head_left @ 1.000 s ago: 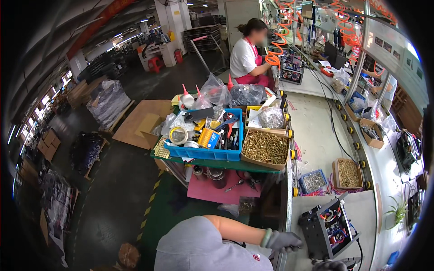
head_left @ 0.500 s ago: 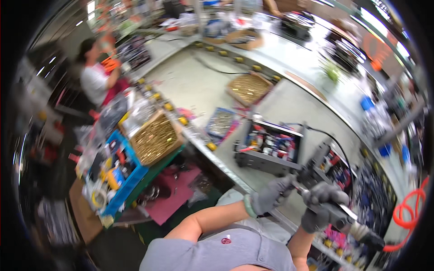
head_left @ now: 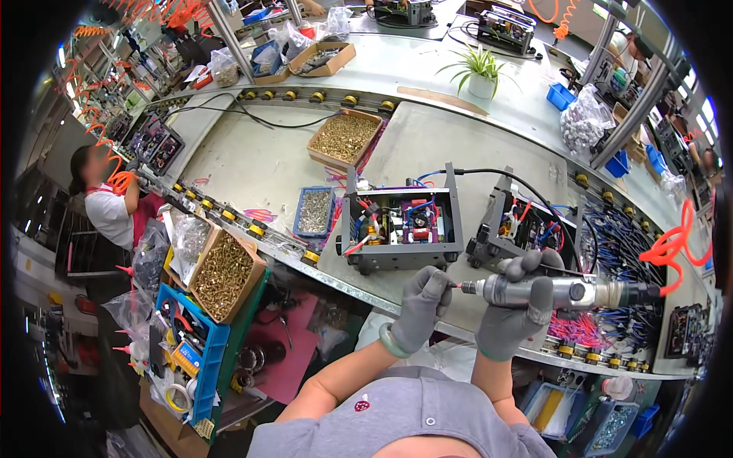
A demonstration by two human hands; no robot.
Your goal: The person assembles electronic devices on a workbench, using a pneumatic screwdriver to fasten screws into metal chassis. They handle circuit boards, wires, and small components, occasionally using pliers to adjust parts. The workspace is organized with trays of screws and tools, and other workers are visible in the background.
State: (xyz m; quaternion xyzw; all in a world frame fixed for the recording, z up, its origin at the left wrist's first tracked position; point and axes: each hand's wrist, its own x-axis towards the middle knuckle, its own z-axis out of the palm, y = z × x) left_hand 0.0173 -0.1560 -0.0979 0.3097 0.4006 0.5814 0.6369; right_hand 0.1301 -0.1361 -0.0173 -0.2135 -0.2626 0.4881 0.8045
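Observation:
My right hand [head_left: 523, 305], in a grey glove, is wrapped round a silver air screwdriver [head_left: 550, 292]. The tool lies nearly level, its bit pointing left and its hose end to the right. My left hand [head_left: 422, 305], gloved in grey as well, has thumb and fingers pinched together at the bit's tip. Whatever sits in that pinch is too small to make out. Just beyond my left hand stands an open-topped black metal case [head_left: 401, 258] with wires and circuit parts inside. A second such case [head_left: 500, 248] is beyond the screwdriver, partly hidden by it.
A carton of brass-coloured fasteners [head_left: 343, 139] and a blue tray of silver screws [head_left: 314, 211] lie beyond the cases. Another carton of brass-coloured pieces [head_left: 223, 276] and a blue tool bin [head_left: 212, 374] stand at left. Orange coiled hose [head_left: 672, 252] hangs right. A co-worker [head_left: 111, 202] stands far left.
My view has turned and sharpened. The screwdriver has swung from slanting down rightward to nearly level. My left hand stays by its tip, fingers pinched.

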